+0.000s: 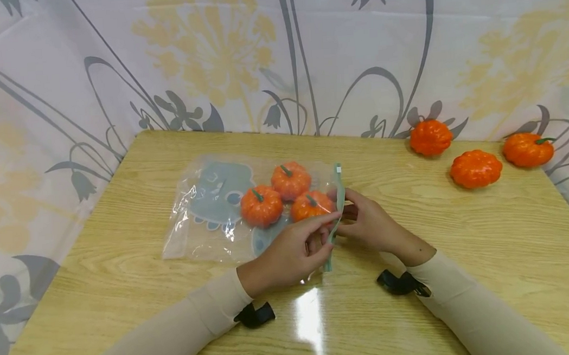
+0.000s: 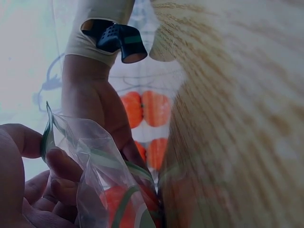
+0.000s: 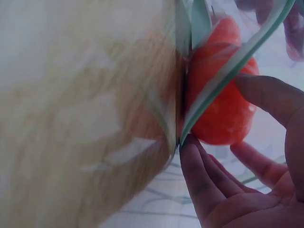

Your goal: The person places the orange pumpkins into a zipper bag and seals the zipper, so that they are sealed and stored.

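My left hand [image 1: 289,250] pinches the green zip strip [image 1: 330,242] of a clear plastic bag [image 1: 196,248] between thumb and fingers. The bag lies flat, its mouth toward the right, a blue-grey cartoon printed on it. Three small orange pumpkins show through it: one at the left [image 1: 262,206], one at the back [image 1: 291,181] and one by the mouth [image 1: 310,206]. At that mouth is my right hand [image 1: 372,221], its thumb and fingers mostly straight and spread beside the nearest pumpkin [image 3: 218,104]. The strip crosses in front of that pumpkin in the right wrist view.
Three more orange pumpkins stand at the back right of the wooden table [image 1: 420,321]: one near the wall [image 1: 430,137], one in front [image 1: 476,169], one near the corner [image 1: 528,149]. A flower-patterned cloth [image 1: 257,54] hangs behind the table.
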`<state>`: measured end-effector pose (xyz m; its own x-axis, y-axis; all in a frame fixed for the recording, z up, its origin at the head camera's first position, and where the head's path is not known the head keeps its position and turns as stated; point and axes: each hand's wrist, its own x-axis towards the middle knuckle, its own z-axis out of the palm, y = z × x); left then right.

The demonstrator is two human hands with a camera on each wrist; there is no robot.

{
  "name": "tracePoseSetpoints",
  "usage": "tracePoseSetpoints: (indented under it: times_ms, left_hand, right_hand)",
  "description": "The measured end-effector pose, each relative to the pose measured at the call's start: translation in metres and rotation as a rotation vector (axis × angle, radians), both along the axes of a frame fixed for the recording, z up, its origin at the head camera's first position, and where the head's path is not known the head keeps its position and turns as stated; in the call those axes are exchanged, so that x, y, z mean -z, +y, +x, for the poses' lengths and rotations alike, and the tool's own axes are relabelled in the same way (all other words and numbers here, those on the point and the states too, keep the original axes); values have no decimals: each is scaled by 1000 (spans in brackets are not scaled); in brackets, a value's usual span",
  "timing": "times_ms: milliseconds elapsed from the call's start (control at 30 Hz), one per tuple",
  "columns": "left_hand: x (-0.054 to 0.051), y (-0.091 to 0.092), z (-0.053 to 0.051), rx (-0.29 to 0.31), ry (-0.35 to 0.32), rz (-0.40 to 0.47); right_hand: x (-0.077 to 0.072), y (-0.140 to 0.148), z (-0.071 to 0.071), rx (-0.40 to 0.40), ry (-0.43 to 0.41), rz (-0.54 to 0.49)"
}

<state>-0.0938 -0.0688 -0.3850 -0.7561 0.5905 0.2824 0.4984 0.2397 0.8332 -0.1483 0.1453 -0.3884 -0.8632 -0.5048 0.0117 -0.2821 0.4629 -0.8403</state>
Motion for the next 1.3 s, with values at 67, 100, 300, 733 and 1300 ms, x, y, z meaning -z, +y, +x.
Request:
tracePoseSetpoints:
  times_ms: [67, 100, 300, 733, 1300]
  left_hand:
    - [0, 0, 0, 3, 1, -6]
    - [0, 0, 0, 5, 0, -7]
    - [1, 0, 1, -9, -3, -4]
    - [2, 1, -1, -17, -7, -20]
    - [2, 1, -2, -19, -6, -27]
  right_hand:
    - [0, 2, 0, -14, -10, 3]
    - [0, 2, 0, -22, -12, 7]
    - [2, 5, -3, -70, 12, -7]
    - [-5, 5, -2, -61, 23, 20]
    - [-11, 14, -5, 3, 112, 93]
